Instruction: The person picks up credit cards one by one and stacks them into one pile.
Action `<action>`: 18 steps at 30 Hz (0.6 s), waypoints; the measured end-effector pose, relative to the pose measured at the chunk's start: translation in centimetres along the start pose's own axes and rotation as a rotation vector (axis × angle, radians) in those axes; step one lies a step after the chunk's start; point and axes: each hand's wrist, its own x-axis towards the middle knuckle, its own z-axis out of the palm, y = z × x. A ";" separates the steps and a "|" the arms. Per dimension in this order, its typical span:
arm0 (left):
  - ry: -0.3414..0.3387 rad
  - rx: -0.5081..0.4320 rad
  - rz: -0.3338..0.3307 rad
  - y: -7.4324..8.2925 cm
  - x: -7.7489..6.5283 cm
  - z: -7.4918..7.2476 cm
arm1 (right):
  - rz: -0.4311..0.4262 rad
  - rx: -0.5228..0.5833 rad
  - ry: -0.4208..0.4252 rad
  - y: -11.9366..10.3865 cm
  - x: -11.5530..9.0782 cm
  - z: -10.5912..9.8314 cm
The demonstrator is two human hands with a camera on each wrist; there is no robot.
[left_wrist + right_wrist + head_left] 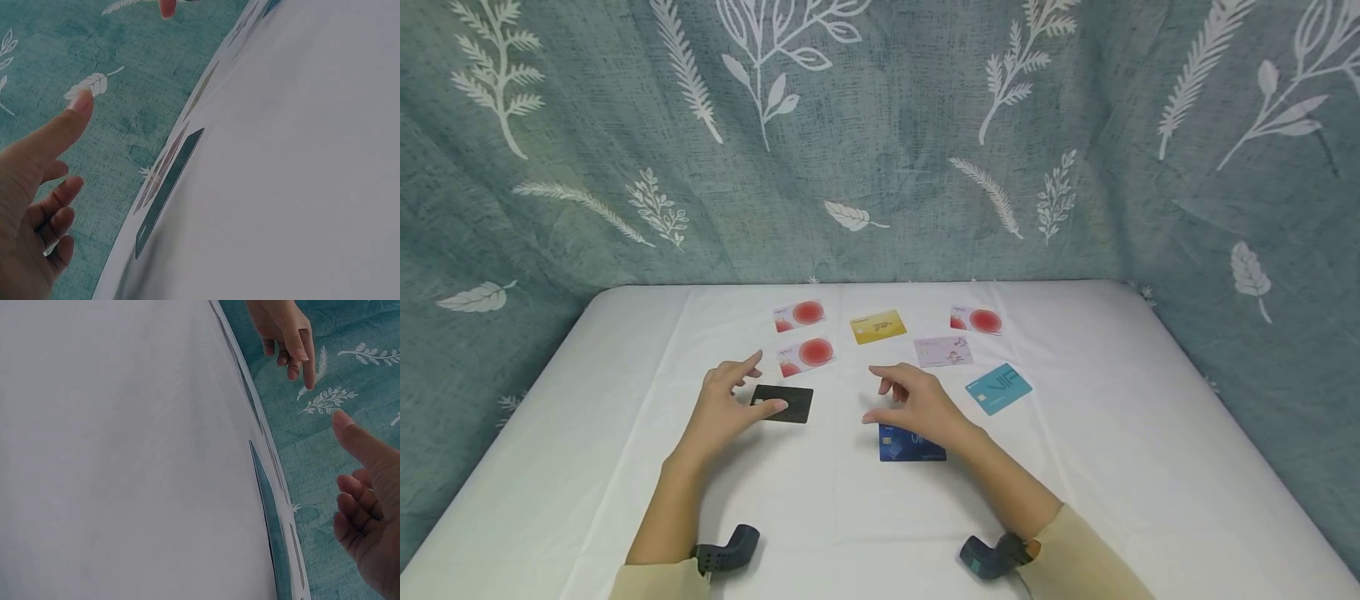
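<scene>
Above the black card (792,406) hovers my left hand (724,406), thumb apart from the loosely bent fingers, holding nothing. In the left wrist view the same black card (170,190) lies flat on the table, away from the fingers. My right hand (921,404) hangs over the dark blue VIP card (910,450) and hides its upper part; a gap shows between its thumb and fingers. The right wrist view shows this hand (375,506) raised off the table with nothing in it. A teal VIP card (998,389) lies to its right.
Further back on the white tablecloth (1075,500) lie a gold card (878,327), a pale pink card (943,351) and three cards with red circles, at back left (799,316), below it (806,357) and at right (976,320). A leaf-patterned green curtain (917,200) hangs behind.
</scene>
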 end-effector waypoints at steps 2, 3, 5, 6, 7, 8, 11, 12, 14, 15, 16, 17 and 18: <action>0.007 -0.006 -0.014 -0.3 0.0 -0.2 | 0.001 -0.010 -0.002 -0.1 0.3 0.2; 0.009 -0.009 -0.021 -0.5 0.1 -0.3 | -0.003 -0.014 -0.002 -0.1 0.4 0.3; 0.016 -0.014 -0.036 -1.0 0.0 -0.5 | -0.007 -0.017 -0.004 -0.2 0.7 0.6; 0.019 -0.014 -0.039 -1.2 0.0 -0.5 | -0.014 -0.013 -0.004 -0.3 0.8 0.7; 0.023 -0.012 -0.043 -1.4 0.0 -0.6 | -0.015 -0.008 -0.006 -0.4 0.9 0.8; 0.026 -0.009 -0.050 -1.7 -0.1 -0.6 | -0.017 -0.002 -0.010 -0.5 1.0 0.9; 0.033 -0.013 -0.067 -2.5 -0.1 -0.7 | -0.014 0.013 -0.024 -0.7 1.3 1.2; 0.034 -0.012 -0.070 -2.7 -0.2 -0.7 | -0.014 0.015 -0.027 -0.7 1.4 1.4; 0.036 -0.015 -0.073 -3.2 -0.2 -0.6 | -0.015 0.014 -0.028 -0.8 1.6 1.7; 0.034 -0.019 -0.074 -3.4 -0.1 -0.5 | -0.023 0.013 -0.024 -0.8 1.7 1.9; 0.030 -0.016 -0.079 -3.6 -0.2 -0.4 | -0.028 0.017 -0.020 -0.8 1.8 2.1; 0.026 -0.011 -0.084 -3.7 -0.2 -0.3 | -0.033 0.022 -0.017 -0.9 1.9 2.3; 0.019 -0.003 -0.091 -3.8 -0.2 -0.2 | -0.039 0.029 -0.018 -1.0 1.9 2.6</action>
